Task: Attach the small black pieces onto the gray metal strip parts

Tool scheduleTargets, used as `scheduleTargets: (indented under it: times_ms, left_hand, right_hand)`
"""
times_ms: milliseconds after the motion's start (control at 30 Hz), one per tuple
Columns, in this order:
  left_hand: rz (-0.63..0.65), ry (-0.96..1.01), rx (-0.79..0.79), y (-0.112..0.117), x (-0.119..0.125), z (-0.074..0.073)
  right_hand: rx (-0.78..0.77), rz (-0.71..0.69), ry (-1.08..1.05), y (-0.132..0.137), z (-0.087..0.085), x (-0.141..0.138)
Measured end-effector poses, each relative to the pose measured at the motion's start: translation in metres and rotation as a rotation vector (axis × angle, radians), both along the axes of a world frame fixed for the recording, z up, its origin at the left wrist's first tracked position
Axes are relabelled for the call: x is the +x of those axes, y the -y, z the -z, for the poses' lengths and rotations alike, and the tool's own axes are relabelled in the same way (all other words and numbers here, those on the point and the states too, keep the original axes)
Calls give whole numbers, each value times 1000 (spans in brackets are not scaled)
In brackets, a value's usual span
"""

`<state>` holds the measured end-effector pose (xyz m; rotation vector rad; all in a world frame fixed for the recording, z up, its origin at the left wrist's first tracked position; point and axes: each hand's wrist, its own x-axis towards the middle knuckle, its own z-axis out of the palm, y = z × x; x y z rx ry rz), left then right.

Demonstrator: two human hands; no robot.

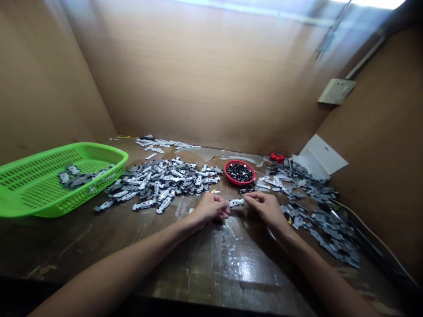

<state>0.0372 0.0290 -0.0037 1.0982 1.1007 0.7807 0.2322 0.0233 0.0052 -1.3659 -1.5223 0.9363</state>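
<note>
A small white and dark toy race car body (235,202) is held between my two hands, just above the table. My left hand (213,207) pinches its left end, with the fingers curled. At the right end, the thumb and fingertips of my right hand (262,204) close on it. Just beyond the hands stands a red bowl (225,175) full of small shiny black parts (240,172). A few more black parts (246,190) lie in front of the bowl. To the left spreads a heap of similar white and grey car pieces (165,178).
A green plastic basket (56,209) with a few car pieces stands at the left. Grey flat pieces (327,229) cover the table's right side, near a white card box (322,156) and a red object (277,157). Wooden panels (205,83) enclose the table; a cable (373,237) runs along the right.
</note>
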Motion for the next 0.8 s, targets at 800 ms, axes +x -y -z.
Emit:
scheduleTargets:
  times_ms: [800]
  left_hand:
    - [44, 67, 81, -1, 0, 7]
  right_hand:
    - [-287, -179, -125, -9, 18, 3]
